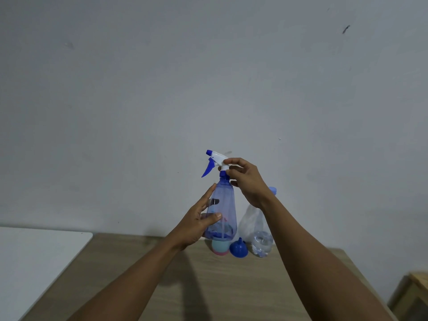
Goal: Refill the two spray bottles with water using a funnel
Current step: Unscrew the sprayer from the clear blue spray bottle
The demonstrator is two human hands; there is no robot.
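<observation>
A translucent blue spray bottle [224, 205] with a white and blue trigger head [215, 161] is held up above the wooden table [208, 286]. My left hand [199, 224] wraps around its lower body. My right hand [245, 179] pinches the white neck of the trigger head. Behind and below the bottle stands a second bottle, light blue with a pink base [220, 247], mostly hidden. A small blue funnel [239, 248] lies upside down on the table. A crumpled clear water bottle [256, 230] with a blue cap [273, 189] stands to the right, some water in its bottom.
A plain grey wall fills the background. A white surface [39, 256] adjoins the table on the left. A wooden piece of furniture [414, 295] sits lower at the right, past the table's edge.
</observation>
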